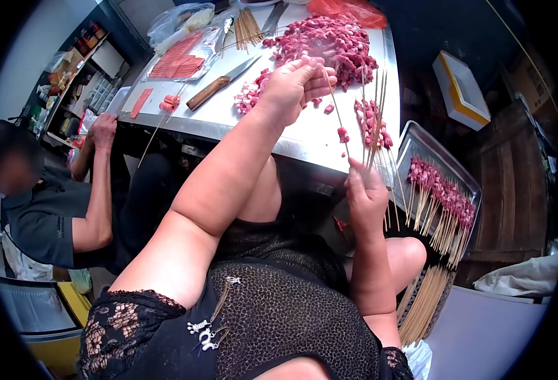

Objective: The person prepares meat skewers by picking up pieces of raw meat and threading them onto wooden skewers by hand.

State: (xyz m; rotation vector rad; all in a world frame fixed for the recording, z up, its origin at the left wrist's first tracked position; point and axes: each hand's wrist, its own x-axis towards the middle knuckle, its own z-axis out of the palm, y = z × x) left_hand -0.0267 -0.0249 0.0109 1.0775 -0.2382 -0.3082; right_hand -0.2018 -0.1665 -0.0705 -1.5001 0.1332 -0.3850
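Just past the table (219, 123) edge, my right grip (365, 190) holds a skewer (336, 109) and bare sticks (373, 153); the skewer's meat (343, 134) hangs over the table. Whether my left grip (294, 85) pinches its tip, I can't tell. Wood seems light, stiff; meat, slippery: hold bare wood.

Small food-preparation room, more catering kitchen than home, pale worktable (304, 135) at top centre, heap of diced raw meat (329, 43) on it, metal tray (422, 143) of loaded skewers (441, 190) at right, stocked shelves (79, 84) upper left
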